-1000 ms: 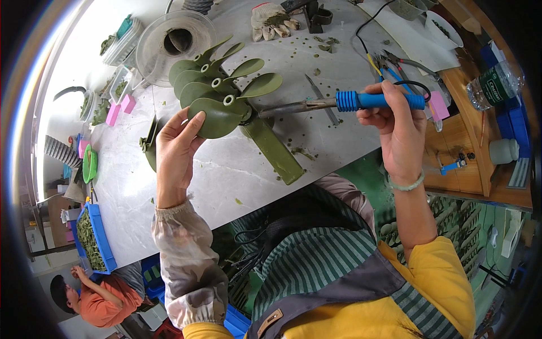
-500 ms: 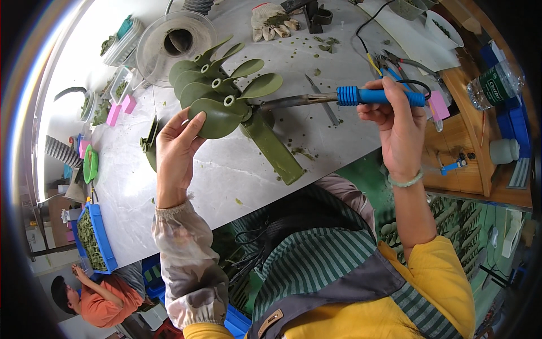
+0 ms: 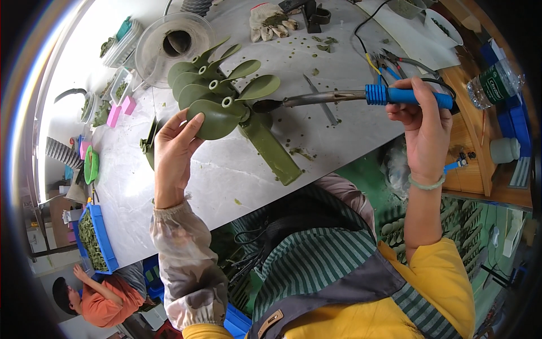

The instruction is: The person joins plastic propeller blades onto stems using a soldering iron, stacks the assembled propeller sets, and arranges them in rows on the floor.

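Several green propellers (image 3: 211,120) stand in a row, joined to a green bar (image 3: 271,150) that slants toward the table's front edge. My left hand (image 3: 176,150) pinches a blade of the nearest propeller between thumb and fingers. A soldering iron (image 3: 402,97) with a ribbed blue handle is gripped in my right hand (image 3: 420,127). Its dark, flattened tip (image 3: 266,105) lies just right of the nearest propeller's hub, close to the bar's upper end; whether it touches is hard to tell.
Beyond the iron lie a thin knife (image 3: 322,100) and green crumbs. Pliers (image 3: 403,59), a glove (image 3: 271,22) and a clear round basin (image 3: 148,53) are farther back. A blue tray (image 3: 93,240) of green bits stands left; a person in orange (image 3: 107,299) is beyond.
My right hand has drawn the soldering iron to the right, and its tip has come out from beside the propeller hub. My left hand and the propellers have barely shifted.
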Demonstrator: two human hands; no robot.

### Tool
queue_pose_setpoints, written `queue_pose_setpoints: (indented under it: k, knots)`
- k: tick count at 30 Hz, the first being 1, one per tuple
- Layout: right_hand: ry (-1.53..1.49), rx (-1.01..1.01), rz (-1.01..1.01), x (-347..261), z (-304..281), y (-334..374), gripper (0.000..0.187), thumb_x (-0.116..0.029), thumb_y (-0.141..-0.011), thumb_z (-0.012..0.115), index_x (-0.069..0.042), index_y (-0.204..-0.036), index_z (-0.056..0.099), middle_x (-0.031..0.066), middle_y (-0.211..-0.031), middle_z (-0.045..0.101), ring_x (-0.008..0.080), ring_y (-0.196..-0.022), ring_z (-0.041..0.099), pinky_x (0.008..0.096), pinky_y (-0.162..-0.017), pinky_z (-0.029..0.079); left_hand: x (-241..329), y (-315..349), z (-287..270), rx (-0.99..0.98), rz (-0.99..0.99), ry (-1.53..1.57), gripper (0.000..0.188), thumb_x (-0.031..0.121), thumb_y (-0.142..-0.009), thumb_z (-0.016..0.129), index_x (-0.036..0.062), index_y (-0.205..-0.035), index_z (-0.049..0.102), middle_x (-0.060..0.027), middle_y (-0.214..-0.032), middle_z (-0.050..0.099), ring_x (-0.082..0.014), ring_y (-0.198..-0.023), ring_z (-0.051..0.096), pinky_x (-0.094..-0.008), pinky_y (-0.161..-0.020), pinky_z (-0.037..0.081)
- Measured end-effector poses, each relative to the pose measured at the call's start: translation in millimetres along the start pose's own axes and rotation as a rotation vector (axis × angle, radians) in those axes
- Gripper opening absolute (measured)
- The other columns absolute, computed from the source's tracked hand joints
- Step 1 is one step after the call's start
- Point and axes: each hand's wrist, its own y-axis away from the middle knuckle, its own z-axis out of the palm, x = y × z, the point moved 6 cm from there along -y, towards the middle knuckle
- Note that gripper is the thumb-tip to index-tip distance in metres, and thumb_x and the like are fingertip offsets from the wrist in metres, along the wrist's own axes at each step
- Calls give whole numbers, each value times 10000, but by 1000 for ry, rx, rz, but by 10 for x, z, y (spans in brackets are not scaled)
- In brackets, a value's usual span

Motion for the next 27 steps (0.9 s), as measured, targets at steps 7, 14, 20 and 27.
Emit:
queue_pose_setpoints:
  k: [7,14,20,27]
  knots:
    - [15,28,30,17,-61,36,236,-188,-893,604,40,-940,647,132,-882,671,179,-631,661,273,-581,577,11,44,-46,15,-30,-27,293,117,-867,660,0,-1126,590,-78,-987,666,-141,-859,648,-265,-767,534]
    - [47,32,34,-19,-105,48,257,-225,-887,618,30,-902,642,99,-807,658,137,-613,645,239,-571,556,286,38,-1014,272,206,-384,287,217,-917,595,4,-1109,579,-96,-984,658,-139,-904,617,-261,-823,482]
    - [25,1,70,-30,-36,64,257,-227,-888,618,29,-901,634,94,-789,650,129,-602,632,232,-558,538,-534,11,-2639,740,-73,-666,681,357,-794,721,42,-1316,417,-192,-1220,513,-250,-1057,517,-358,-903,425]
    - [19,28,54,-108,-35,115,256,-220,-896,606,35,-897,631,89,-772,647,125,-590,623,228,-544,525,-891,-278,-2539,575,-134,-554,756,314,-731,790,-42,-1283,415,-136,-1092,562,-196,-975,551,-309,-839,448]
